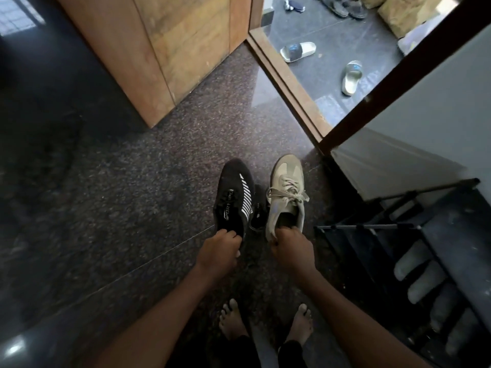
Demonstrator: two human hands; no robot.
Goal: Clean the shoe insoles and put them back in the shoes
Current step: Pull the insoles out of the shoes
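**Both shoes gripped at the heel, insoles not out yet**

The black shoe [233,197] w/ white stripes is in the left hand [220,251], whose fingers curl round the heel collar. The tan shoe [287,195] w/ laces tied is in the right hand [291,251], gripped the same way at the heel rim. Both toes point away from the person. A second dark shoe [259,208] sits wedged btwn the two, and I can't tell which hand, if either, holds it. Also can't tell whether the shoes are lifted or resting on the floor [119,181].

Insoles aren't visible. They are prob. inside, since both openings look dark, so nothing is cleaned so far.

Handling, as a guess: the shoes are light w/ soft knit or fabric uppers and stiffer soles, so the heel grip is secure. Insoles should be thin, floppy foam and may be stuck down. Best to pinch one at the heel edge inside the opening and peel fwd. The tan shoe's tied laces narrow its mouth, so loosen them first.

Further out are bare feet [233,322] below the hands and a black shoe rack [372,227] at right w/ pale shapes [414,261] on its shelves, too dim to ID. A wooden door [164,49] is ahead, and two slides [297,51] lie past the threshold.
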